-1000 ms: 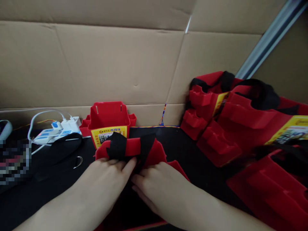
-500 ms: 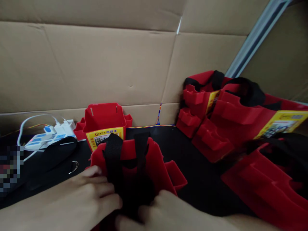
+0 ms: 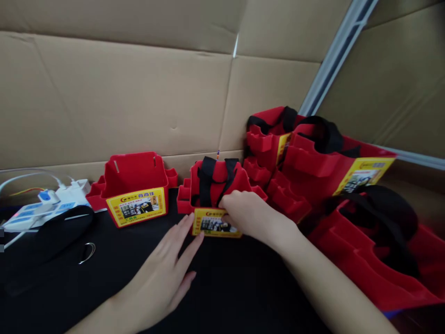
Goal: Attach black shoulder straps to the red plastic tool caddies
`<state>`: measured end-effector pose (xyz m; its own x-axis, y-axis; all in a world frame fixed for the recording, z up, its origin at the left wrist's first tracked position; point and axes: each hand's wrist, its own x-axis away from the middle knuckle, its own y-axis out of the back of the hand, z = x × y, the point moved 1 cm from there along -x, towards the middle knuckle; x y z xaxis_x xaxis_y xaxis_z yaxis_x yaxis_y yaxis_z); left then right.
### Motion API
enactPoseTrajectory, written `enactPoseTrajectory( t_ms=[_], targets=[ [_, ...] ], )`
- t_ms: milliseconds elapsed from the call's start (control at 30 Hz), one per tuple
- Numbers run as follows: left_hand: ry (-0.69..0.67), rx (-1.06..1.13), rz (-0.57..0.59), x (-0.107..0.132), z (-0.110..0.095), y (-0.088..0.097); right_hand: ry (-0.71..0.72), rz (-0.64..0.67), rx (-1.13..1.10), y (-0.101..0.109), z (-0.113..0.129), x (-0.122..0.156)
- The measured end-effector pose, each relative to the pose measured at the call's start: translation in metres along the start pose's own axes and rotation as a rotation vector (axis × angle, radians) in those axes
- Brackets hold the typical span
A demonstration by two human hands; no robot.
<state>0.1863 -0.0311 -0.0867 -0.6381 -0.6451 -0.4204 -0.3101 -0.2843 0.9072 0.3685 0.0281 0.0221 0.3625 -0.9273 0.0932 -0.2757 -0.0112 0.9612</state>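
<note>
A red plastic tool box (image 3: 185, 199) with a yellow label (image 3: 210, 222) on its front stands on the black tabletop (image 3: 236, 287) near the cardboard wall. Black webbing straps (image 3: 206, 181) hang over its back wall into it. My right hand (image 3: 248, 214) is closed over the front rim, with the thumb on the label side and the other fingers partly hidden inside. Stretched out flat, my left hand (image 3: 167, 269) has its fingertips by the label's left edge; I cannot tell whether they touch it.
Left of it stands a strapless red tool box (image 3: 135, 174). Strapped red boxes (image 3: 311, 162) line the right side, one large box (image 3: 378, 264) nearest me. At left lie a power strip (image 3: 45, 208) with chargers, a black strap (image 3: 66, 227) and metal rings (image 3: 87, 253).
The strapped tool box has moved away from me, rightward toward the wall. My left hand has opened off it, while my right hand is at its front rim. The view has swung right.
</note>
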Motion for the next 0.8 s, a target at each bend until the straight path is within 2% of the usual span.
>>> enactPoseTrajectory(
  t_ms=[100, 200, 600, 800],
  targets=[
    [-0.029, 0.123, 0.12, 0.009, 0.002, -0.028, -0.035, -0.009, -0.019, -0.004, -0.014, -0.017],
    [-0.002, 0.228, 0.2, 0.014, 0.007, -0.039, -0.05, -0.003, -0.037, -0.01, -0.025, -0.025],
    [0.027, 0.25, 0.253, 0.013, 0.012, -0.04, -0.149, -0.021, -0.091, -0.021, -0.046, -0.048],
    [0.046, 0.244, 0.278, 0.013, 0.012, -0.039, -0.131, -0.05, -0.102, -0.03, -0.051, -0.057]
  ],
)
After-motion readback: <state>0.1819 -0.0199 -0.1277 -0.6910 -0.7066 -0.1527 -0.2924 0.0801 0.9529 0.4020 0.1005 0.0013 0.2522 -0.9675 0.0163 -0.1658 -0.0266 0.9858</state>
